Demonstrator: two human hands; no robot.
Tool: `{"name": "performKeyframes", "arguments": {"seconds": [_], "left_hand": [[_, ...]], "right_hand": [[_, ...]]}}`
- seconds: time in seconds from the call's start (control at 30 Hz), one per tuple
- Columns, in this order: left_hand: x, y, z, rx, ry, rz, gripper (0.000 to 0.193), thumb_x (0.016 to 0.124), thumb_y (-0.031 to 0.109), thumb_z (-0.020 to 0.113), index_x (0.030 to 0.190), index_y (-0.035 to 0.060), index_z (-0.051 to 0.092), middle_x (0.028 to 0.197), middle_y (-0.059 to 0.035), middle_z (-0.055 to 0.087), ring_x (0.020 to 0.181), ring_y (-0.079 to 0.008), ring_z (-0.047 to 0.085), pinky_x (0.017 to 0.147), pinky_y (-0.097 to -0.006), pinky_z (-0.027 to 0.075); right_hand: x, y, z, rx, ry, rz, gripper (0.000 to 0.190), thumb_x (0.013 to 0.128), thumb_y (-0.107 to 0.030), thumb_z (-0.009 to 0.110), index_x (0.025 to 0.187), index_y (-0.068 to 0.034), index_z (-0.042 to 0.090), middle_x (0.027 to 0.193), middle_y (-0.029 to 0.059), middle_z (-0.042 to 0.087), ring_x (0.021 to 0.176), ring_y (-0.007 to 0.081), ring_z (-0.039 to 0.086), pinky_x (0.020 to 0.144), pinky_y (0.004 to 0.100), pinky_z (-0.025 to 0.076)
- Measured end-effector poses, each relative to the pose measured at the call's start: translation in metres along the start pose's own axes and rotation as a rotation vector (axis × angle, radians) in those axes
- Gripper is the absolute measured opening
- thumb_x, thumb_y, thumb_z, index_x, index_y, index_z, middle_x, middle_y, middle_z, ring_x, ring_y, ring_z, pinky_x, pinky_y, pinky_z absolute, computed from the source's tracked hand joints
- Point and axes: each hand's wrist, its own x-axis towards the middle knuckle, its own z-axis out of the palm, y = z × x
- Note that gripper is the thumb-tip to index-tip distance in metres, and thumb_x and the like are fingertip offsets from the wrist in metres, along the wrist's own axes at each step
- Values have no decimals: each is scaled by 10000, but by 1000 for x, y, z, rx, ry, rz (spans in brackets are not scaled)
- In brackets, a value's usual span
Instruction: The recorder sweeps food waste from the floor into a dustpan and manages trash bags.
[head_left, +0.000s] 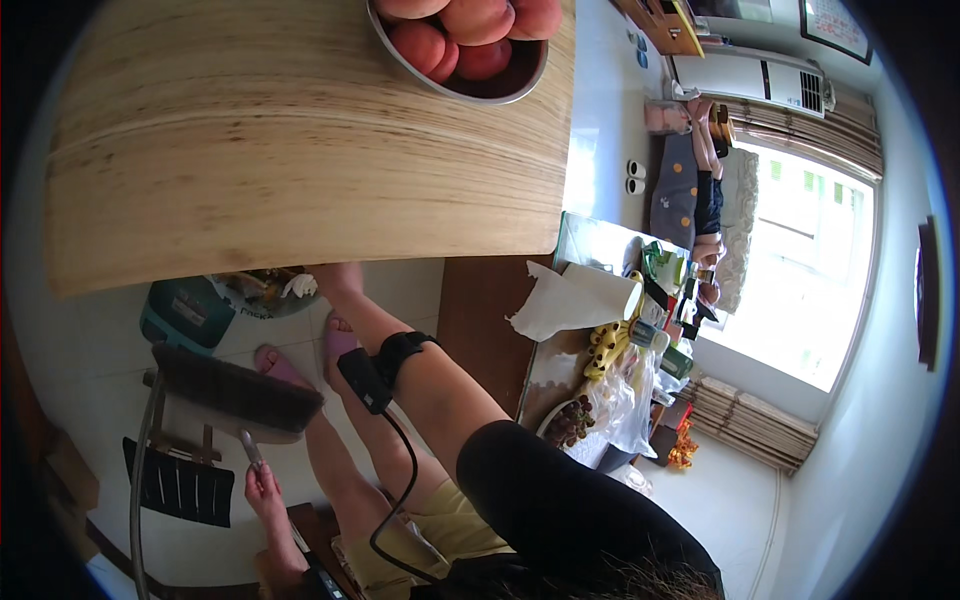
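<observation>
At the lower left, my left hand (264, 489) is closed around a short, shiny grey knife-like tool (251, 447); its other end is hidden in my fingers. Beyond the tool is a dark padded chair part (240, 394). My right hand (337, 281) reaches to the near edge of the wooden table (300, 187). That edge hides its fingers, so its grip cannot be made out. Close to it, a bag of food scraps (262, 289) hangs open beside a teal bin (187, 315). On the table, a metal bowl (525, 86) holds several peaches (472, 22).
To the right, a glass-topped cabinet (551, 382) bears a paper roll (600, 291), bananas (609, 349), grapes (571, 424) and plastic bags (626, 397). A black slotted chair back (180, 484) and curved metal tube (136, 480) stand at left. Another person (706, 187) reclines by the window.
</observation>
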Motion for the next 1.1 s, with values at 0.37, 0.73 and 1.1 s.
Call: {"name": "performKeyframes", "arguments": {"seconds": [0.37, 0.73, 1.1], "left_hand": [[-2, -7, 1, 12, -18, 4, 133, 848, 194, 508, 798, 71, 508, 517, 53, 371, 422, -17, 313, 376, -180, 229], [-4, -40, -1, -77, 100, -109, 139, 827, 224, 549, 837, 85, 540, 552, 80, 390, 496, -11, 345, 422, -172, 248], [-10, -16, 16, -157, -27, -76, 125, 838, 143, 521, 885, 28, 528, 603, 88, 354, 519, -3, 283, 446, -168, 223]], "right_hand": [[-3, -12, 1, -126, -28, -49, 354, 787, -224, 436, 1111, -91, 480, 1087, 181, 510, 995, 361, 475, 795, 406, 413], [25, 63, 61, 160, -28, -183, 246, 756, -201, 598, 908, -10, 566, 793, 54, 582, 712, 185, 545, 597, 297, 455], [12, 14, -2, 297, -291, -53, 569, 647, -147, 688, 1155, -32, 460, 858, 71, 593, 798, 139, 551, 683, 261, 427]]}}
